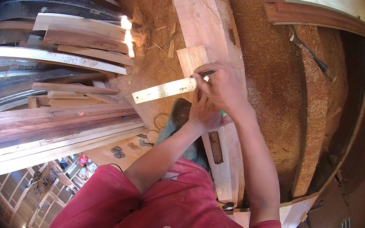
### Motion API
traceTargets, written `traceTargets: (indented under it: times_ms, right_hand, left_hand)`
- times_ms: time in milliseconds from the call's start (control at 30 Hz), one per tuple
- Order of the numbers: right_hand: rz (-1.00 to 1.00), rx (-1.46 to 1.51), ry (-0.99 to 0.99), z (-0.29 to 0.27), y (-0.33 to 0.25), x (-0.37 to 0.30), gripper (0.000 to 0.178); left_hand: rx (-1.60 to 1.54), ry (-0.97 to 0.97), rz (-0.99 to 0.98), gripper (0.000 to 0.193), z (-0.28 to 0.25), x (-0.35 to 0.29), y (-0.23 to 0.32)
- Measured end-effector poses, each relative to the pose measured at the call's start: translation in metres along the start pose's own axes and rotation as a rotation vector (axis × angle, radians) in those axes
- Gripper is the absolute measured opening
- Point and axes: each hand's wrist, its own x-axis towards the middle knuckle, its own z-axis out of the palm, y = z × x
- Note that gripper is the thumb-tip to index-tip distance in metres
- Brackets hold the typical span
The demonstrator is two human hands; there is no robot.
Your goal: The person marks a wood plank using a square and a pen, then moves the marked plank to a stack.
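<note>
A short pale wood board lies across a long light wooden beam. Over the board rests a metal ruler with marks along its edge, its free end sticking out to the left. My left hand is closed at the ruler's right end, holding it against the board; that end is hidden under my hands. Pinched in the fingers of my right hand is a dark pencil or pen, its tip near the ruler's upper edge. My hands overlap, the right partly above the left.
Stacked planks and timber offcuts fill the left side. Sawdust covers the area right of the beam. A chisel-like tool lies at the upper right, near stacked boards. The beam has a rectangular slot near me.
</note>
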Motion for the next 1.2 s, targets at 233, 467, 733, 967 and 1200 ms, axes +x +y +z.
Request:
traceTargets:
  times_ms: [233,467,733,967,1200]
  right_hand:
    - [-0.036,-0.205,0.075,-0.022,-0.008,0.004,0.011]
    - [-0.058,-0.06,-0.082,0.006,-0.013,0.012,0.012]
    - [0.255,-0.143,0.261,-0.045,0.059,-0.014,0.024]
    - [0.364,0.523,-0.086,0.039,0.092,-0.104,0.034]
    - [1.149,1.09,0.625,0.039,0.067,-0.395,0.024]
  left_hand:
    - [-0.055,-0.01,-0.014,0.088,0.004,-0.003,-0.004]
    - [-0.249,-0.171,-0.053,0.084,0.013,0.0,-0.009]
    - [-0.098,0.194,0.058,0.082,0.002,0.006,0.003]
    - [-0.469,0.178,0.554,0.057,0.009,-0.056,-0.014]
    - [-0.295,-0.5,1.094,0.077,-0.012,-0.102,0.019]
